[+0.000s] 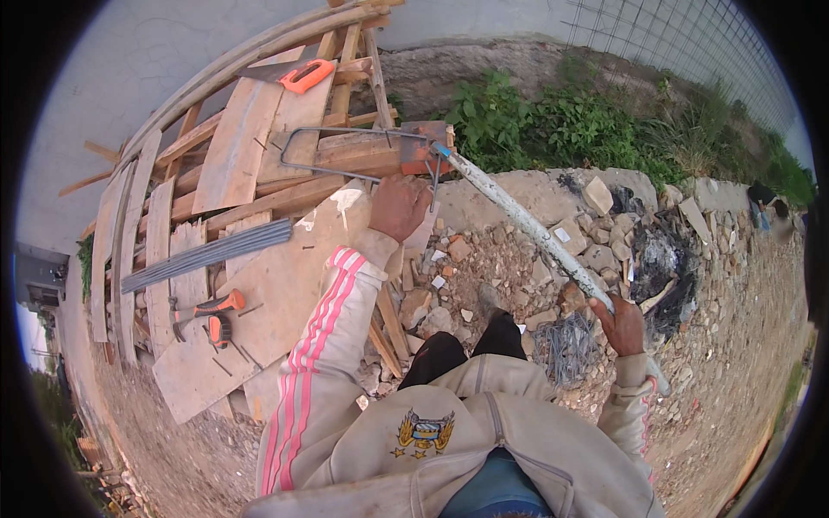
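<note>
A thin steel rod, bent into a long open rectangle, lies over the timber bench. My left hand is closed at its near side, next to a reddish block at the beam's end. A long whitish metal pipe, blue at its far tip, slants from that block down to the right. Around its lower part my right hand is wrapped. The pipe's far end overlaps the rod at the block; exactly how they meet there is too small to tell.
On the bench's boards lie a bundle of straight steel rods, a hammer, a tape measure and an orange-handled saw. Rubble and a tangle of wire cover the ground at right; plants grow behind.
</note>
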Available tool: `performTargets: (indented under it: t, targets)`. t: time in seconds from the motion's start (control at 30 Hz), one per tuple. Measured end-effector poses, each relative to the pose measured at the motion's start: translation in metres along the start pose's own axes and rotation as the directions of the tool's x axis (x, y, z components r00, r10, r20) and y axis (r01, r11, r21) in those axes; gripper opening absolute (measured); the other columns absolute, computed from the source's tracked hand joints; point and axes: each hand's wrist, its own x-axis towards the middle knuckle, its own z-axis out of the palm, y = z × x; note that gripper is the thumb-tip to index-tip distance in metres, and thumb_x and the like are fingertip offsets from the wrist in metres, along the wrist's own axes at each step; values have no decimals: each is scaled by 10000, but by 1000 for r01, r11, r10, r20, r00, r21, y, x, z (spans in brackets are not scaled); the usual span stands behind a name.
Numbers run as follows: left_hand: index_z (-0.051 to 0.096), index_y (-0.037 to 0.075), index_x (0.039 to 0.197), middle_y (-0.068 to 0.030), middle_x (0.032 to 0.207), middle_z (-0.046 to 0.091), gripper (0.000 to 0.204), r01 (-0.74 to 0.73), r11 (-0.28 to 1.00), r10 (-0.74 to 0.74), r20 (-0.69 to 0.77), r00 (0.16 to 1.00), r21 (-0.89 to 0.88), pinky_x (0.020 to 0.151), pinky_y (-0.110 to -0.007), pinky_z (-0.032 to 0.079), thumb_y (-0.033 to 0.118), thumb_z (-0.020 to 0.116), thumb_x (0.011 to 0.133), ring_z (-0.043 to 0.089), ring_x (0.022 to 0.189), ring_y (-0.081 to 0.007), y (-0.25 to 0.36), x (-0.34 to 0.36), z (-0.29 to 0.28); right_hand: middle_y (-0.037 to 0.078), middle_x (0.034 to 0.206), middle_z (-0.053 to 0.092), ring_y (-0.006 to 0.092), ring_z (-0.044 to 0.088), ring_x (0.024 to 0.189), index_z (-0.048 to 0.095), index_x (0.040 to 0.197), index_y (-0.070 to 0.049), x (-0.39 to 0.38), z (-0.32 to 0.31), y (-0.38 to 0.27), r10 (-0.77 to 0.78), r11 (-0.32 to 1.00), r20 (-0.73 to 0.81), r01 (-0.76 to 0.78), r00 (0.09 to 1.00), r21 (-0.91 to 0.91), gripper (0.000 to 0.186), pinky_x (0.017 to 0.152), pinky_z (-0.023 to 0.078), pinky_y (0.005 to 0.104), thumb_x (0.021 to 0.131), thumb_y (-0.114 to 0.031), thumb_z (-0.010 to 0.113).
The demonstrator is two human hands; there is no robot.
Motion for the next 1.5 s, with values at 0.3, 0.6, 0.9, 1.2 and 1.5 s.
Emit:
performTargets:
  t: [0.3,0.6,0.9,1.2,1.5]
  targets:
    - [775,51,988,-202,913,735,328,35,998,-42,-126,991,-56,812,-488,530,340,674,871,696,850,-395,-2,-1,9,242,669,644,448,646,663,731,914,-25,-46,14,-49,89,996,-89,-86,992,38,579,589,488,524,932,-594,629]
    - [752,63,923,-214,879,718,294,34,998,-29,-106,994,45,781,-503,523,340,681,860,692,835,-396,-8,2,14,231,705,676,427,674,684,737,1196,-80,-70,32,-66,86,996,-195,-79,977,41,615,594,506,506,933,-621,609]
    - [764,75,961,-200,762,695,336,105,994,-107,-80,991,-29,760,-502,537,390,704,859,691,796,-395,8,0,1,259,683,636,450,654,689,643,766,0,-40,18,-30,56,998,-89,-56,995,0,697,612,485,532,914,-680,592]
    - [735,46,1105,-218,949,710,410,175,968,-194,-93,977,-182,888,-488,507,399,640,921,657,995,-388,-1,6,-29,204,678,648,390,643,632,709,854,-37,-22,29,-4,7,996,-125,5,992,89,503,617,500,466,771,-523,813]
    - [632,92,1319,-151,1346,574,491,155,944,-132,-96,987,291,1052,-473,449,230,724,856,546,1246,-358,-119,43,-60,92,887,713,130,626,827,709,1145,8,46,87,-25,-116,681,214,-79,970,728,460,798,515,340,861,-336,824]
